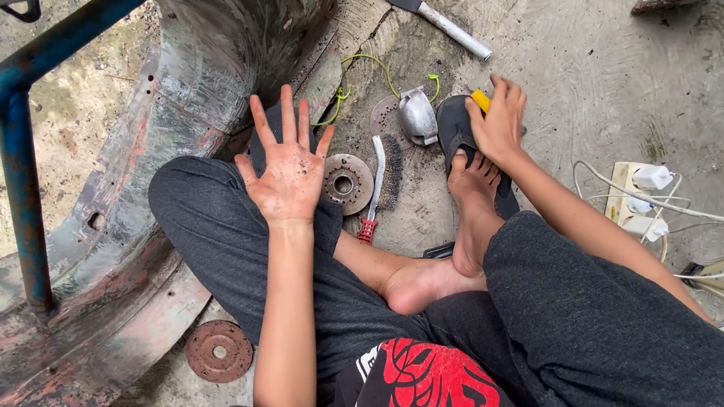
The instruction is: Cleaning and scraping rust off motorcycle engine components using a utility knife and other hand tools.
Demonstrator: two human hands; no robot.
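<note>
The person sits cross-legged on the concrete floor, barefoot, in dark trousers. The left hand is raised above the left knee with its palm up and all 5 fingers spread wide, holding nothing; the palm looks smudged with dirt. The right hand reaches forward past the right foot and curls around a yellow object, only a small part of which shows, just above a black sandal. Between the 2 hands, on the floor, lie a round metal disc with a central hole, a wire brush with a red handle tip, and a grey metal guard. A scraper with a pale handle lies farther ahead. A rusty disc rests near the left thigh. A white power strip with cables sits by the right knee. A blue pipe stands over a curved rusty metal panel at the left.
</note>
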